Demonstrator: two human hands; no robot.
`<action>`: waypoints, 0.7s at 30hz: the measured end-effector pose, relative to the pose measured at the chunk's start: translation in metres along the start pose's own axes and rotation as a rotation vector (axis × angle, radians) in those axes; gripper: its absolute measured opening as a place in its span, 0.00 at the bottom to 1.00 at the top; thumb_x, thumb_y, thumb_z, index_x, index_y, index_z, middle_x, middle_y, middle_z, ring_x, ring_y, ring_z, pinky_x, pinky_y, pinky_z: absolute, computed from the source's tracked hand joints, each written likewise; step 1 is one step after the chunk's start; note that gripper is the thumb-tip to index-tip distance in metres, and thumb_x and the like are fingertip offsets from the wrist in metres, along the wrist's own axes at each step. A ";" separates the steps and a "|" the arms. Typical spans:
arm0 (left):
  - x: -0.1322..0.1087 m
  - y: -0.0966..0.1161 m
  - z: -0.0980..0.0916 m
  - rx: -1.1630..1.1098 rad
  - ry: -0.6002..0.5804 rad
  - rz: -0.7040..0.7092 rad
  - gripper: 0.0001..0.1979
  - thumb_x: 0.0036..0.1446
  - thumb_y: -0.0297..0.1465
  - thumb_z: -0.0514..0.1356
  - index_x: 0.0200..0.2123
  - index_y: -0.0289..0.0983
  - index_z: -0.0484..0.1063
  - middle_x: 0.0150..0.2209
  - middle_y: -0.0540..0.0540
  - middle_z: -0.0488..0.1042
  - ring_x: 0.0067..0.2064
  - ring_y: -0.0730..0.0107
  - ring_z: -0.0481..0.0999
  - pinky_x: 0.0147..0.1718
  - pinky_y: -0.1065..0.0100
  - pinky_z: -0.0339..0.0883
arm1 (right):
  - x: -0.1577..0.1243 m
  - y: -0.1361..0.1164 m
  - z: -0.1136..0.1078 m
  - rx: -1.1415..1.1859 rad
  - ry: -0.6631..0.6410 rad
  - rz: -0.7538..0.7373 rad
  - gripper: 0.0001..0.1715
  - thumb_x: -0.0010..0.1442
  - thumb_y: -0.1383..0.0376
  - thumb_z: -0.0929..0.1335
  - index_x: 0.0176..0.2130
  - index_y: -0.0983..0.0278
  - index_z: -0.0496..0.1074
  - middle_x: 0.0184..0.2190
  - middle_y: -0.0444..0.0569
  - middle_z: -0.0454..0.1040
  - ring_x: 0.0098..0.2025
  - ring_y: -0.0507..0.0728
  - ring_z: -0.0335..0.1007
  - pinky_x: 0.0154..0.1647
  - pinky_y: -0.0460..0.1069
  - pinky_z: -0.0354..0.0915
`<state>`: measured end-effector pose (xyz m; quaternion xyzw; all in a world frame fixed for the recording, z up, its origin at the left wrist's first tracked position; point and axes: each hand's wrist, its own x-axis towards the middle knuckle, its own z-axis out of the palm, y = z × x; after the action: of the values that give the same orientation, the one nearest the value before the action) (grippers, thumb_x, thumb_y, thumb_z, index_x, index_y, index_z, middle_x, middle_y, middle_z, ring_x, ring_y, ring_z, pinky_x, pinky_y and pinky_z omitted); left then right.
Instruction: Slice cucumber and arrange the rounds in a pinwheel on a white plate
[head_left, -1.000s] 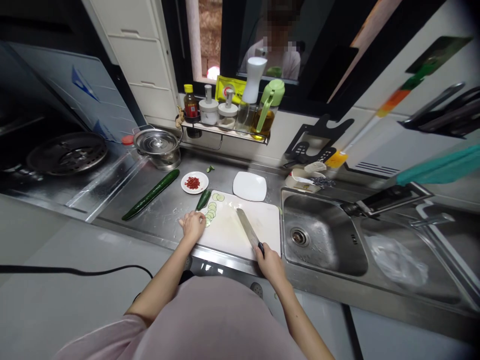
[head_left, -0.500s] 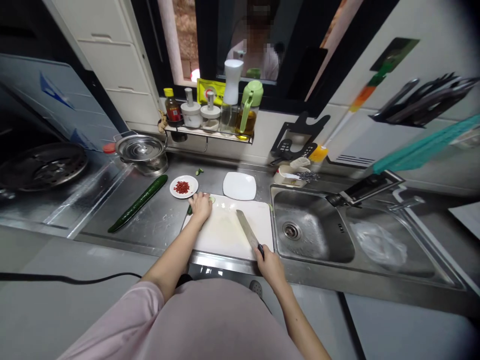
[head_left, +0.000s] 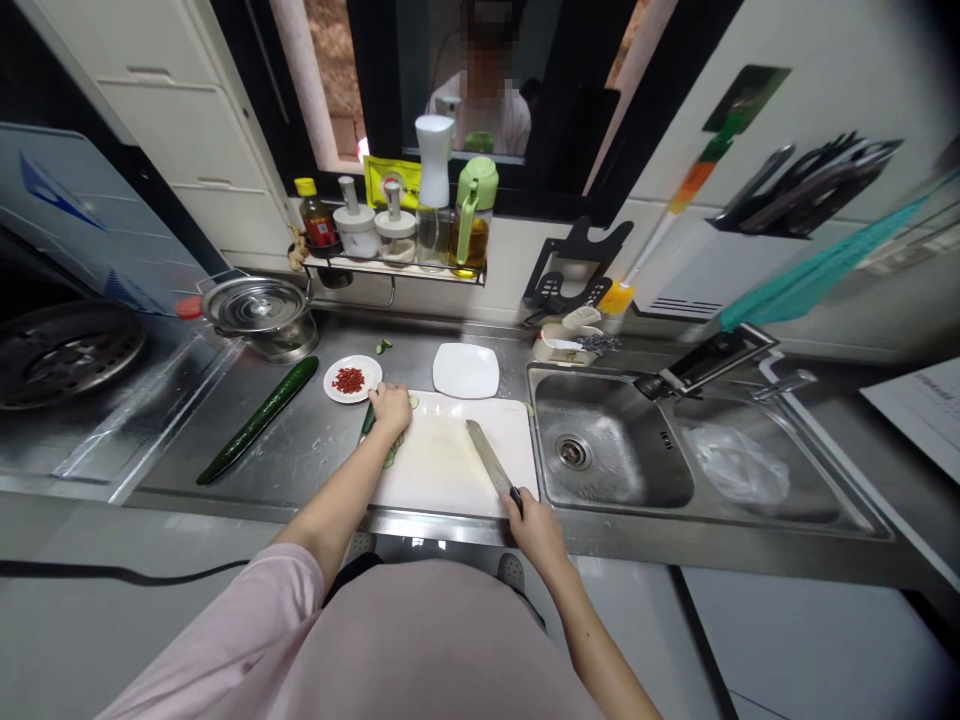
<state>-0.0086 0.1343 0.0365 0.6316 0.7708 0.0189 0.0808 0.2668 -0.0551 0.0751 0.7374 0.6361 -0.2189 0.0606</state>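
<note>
My left hand [head_left: 391,408] rests at the far left corner of the white cutting board [head_left: 442,460], its fingers bent down over cucumber slices [head_left: 394,450]. Some slices show below the wrist, and one lies by the fingertips. Beside that hand, a dark green cucumber piece [head_left: 368,420] sits at the board's left edge, partly covered. My right hand [head_left: 535,530] is closed around the black handle of a kitchen knife [head_left: 489,456]. The blade lies flat over the right part of the board, pointing away from me.
Behind the board stand a plate of chopped red pieces [head_left: 331,390] and a white square plate [head_left: 465,371]. A whole cucumber [head_left: 259,420] lies left, near a lidded steel pot [head_left: 285,335]. The sink [head_left: 615,470] adjoins the board's right side. A condiment shelf [head_left: 405,268] hangs above.
The camera view has shifted, so the counter appears further left. More cucumber slices now show beneath my left wrist. My right hand keeps its hold on the knife, nearly unmoved.
</note>
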 end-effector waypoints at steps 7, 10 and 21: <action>-0.005 0.005 -0.010 -0.331 -0.088 0.062 0.11 0.55 0.32 0.55 0.40 0.42 0.75 0.41 0.45 0.79 0.47 0.57 0.71 0.49 0.56 0.53 | 0.002 -0.007 -0.009 -0.015 -0.024 -0.009 0.23 0.69 0.53 0.54 0.47 0.63 0.68 0.39 0.56 0.78 0.43 0.60 0.74 0.36 0.48 0.57; -0.010 0.010 -0.008 -0.466 -0.224 0.115 0.11 0.51 0.33 0.60 0.39 0.41 0.76 0.37 0.49 0.79 0.41 0.64 0.74 0.47 0.62 0.58 | 0.002 -0.007 -0.011 -0.024 -0.019 -0.020 0.23 0.69 0.53 0.54 0.47 0.63 0.68 0.39 0.56 0.77 0.43 0.59 0.74 0.36 0.47 0.57; -0.021 0.025 -0.001 -0.345 -0.236 0.191 0.10 0.51 0.29 0.58 0.37 0.42 0.76 0.41 0.47 0.79 0.49 0.59 0.72 0.52 0.57 0.56 | -0.002 -0.014 -0.013 -0.034 -0.033 -0.077 0.23 0.68 0.53 0.55 0.48 0.63 0.68 0.40 0.57 0.77 0.44 0.60 0.74 0.39 0.48 0.60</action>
<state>0.0192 0.1192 0.0429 0.6764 0.6781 0.0840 0.2750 0.2566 -0.0494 0.0901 0.7076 0.6665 -0.2224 0.0751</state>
